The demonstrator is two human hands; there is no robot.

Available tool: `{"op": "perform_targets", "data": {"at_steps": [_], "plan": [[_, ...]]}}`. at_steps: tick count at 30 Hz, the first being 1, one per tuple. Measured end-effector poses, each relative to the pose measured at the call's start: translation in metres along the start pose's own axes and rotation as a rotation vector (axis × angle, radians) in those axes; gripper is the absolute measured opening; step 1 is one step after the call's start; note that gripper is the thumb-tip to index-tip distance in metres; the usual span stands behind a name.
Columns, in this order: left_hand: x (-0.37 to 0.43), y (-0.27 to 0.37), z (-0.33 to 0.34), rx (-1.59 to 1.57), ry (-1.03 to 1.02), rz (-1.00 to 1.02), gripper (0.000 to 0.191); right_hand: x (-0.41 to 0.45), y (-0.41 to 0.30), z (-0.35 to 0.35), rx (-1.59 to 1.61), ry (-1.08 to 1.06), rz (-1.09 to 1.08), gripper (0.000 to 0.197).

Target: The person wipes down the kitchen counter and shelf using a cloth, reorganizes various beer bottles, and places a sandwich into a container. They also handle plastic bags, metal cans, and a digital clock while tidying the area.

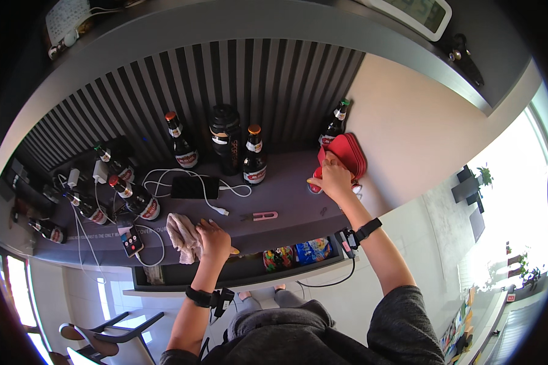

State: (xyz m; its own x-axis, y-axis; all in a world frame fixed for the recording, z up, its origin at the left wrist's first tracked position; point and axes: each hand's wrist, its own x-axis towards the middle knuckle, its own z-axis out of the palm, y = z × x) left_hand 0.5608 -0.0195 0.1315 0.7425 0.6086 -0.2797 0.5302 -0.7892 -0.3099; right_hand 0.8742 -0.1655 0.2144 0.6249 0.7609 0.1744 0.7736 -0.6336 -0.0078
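Observation:
My left hand [215,242] grips the edge of a crumpled pale cloth [181,237] near the front edge of the dark desk, its thumb pointing away from the cloth. At the desk's right end, my right hand [335,178] has its fingers curled on a red case [354,153] that leans by the side wall. What lies beneath that hand is partly hidden. Just behind the case stands a dark bottle with a green cap [334,123]. A pair of pink-handled thread snips [261,216] lies between my two hands.
Below the desktop [292,196] a drawer [187,279] stands pulled out, with colourful snack packets [313,251] inside. Dark bottles [255,159], a black sports bottle [226,141], a black phone [194,187], white cables [208,196] and a lit phone [130,239] occupy the desk.

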Motion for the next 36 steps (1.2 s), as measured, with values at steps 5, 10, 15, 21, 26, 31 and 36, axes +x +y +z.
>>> {"op": "perform_targets", "data": {"at_steps": [5,10,15,21,26,31,36], "plan": [[-0.002,0.001,0.001,0.046,-0.054,0.036,0.094,-0.013,-0.04,0.001,0.108,0.013,-0.159,0.049],[0.002,0.003,0.004,0.039,-0.035,0.034,0.094,-0.024,-0.088,0.005,0.26,-0.019,-0.266,0.049],[0.005,0.005,0.012,0.046,0.03,-0.004,0.098,-0.026,-0.14,0.007,0.497,-0.101,-0.324,0.049],[-0.002,0.003,0.003,0.028,0.029,-0.002,0.107,-0.026,-0.135,0.003,0.681,-0.125,-0.418,0.059],[0.0,-0.002,0.019,0.034,0.115,-0.01,0.108,-0.006,-0.071,-0.009,0.157,0.207,-0.086,0.023],[0.002,0.003,0.001,0.05,0.027,0.008,0.105,0.004,0.001,0.03,-0.427,0.205,-0.01,0.018],[0.0,0.003,0.0,0.035,0.012,-0.007,0.104,0.014,-0.004,0.033,-0.525,0.133,-0.007,0.018]]}}
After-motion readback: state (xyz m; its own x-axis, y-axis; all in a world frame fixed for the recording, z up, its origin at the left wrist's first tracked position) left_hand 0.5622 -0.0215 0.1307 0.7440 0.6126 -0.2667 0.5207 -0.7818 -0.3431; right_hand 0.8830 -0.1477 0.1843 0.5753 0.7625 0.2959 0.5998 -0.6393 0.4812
